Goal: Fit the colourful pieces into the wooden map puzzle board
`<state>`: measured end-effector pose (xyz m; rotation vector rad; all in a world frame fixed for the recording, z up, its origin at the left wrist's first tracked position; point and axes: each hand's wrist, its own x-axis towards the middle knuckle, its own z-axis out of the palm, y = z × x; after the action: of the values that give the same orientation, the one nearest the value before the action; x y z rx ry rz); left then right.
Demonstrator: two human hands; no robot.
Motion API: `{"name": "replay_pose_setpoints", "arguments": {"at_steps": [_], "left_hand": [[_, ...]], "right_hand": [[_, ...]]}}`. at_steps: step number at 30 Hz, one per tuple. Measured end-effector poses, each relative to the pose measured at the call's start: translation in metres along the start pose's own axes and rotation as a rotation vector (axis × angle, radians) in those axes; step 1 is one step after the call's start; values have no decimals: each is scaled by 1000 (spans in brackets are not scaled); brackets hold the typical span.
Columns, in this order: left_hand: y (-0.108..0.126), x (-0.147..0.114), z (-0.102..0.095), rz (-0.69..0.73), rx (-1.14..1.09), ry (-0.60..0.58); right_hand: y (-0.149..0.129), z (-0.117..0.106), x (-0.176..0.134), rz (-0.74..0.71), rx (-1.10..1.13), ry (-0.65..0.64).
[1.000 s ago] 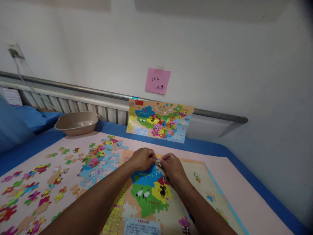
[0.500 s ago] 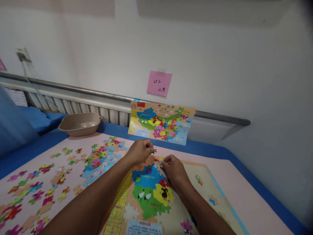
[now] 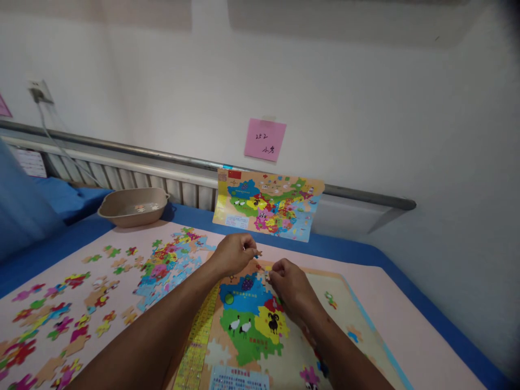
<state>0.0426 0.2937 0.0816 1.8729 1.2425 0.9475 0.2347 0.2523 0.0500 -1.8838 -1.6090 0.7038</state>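
Observation:
Over the top edge of a partly joined map puzzle (image 3: 244, 336), my left hand (image 3: 235, 253) pinches a small puzzle piece (image 3: 259, 253) between thumb and fingertips. My right hand (image 3: 290, 284) lies lower and to the right, its fingers closed at a pale puzzle piece (image 3: 267, 277) by the joined part's upper right edge. Whether that piece is lifted or lies on the board, I cannot tell. Blue, green and yellow regions with two cranes and a ram show in the joined part. My right forearm covers some of the board (image 3: 341, 319).
Many loose pieces (image 3: 60, 325) spread over the pink sheet at left, beside a joined cluster (image 3: 166, 265). A beige basin (image 3: 134, 208) holding a few pieces stands behind them. A printed reference map (image 3: 268, 203) leans against the wall rail (image 3: 365, 197), below a pink note (image 3: 265, 140).
My left hand has shifted slightly right and down with its piece. My right hand stays nearly in place.

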Motion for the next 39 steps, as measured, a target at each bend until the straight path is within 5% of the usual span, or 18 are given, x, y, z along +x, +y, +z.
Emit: {"name": "replay_pose_setpoints", "arguments": {"at_steps": [19, 39], "left_hand": [[0, -1, 2, 0, 29, -3], [1, -1, 3, -4, 43, -3]], "right_hand": [[5, -17, -12, -373, -494, -112], [3, -17, -11, -365, -556, -126]]}}
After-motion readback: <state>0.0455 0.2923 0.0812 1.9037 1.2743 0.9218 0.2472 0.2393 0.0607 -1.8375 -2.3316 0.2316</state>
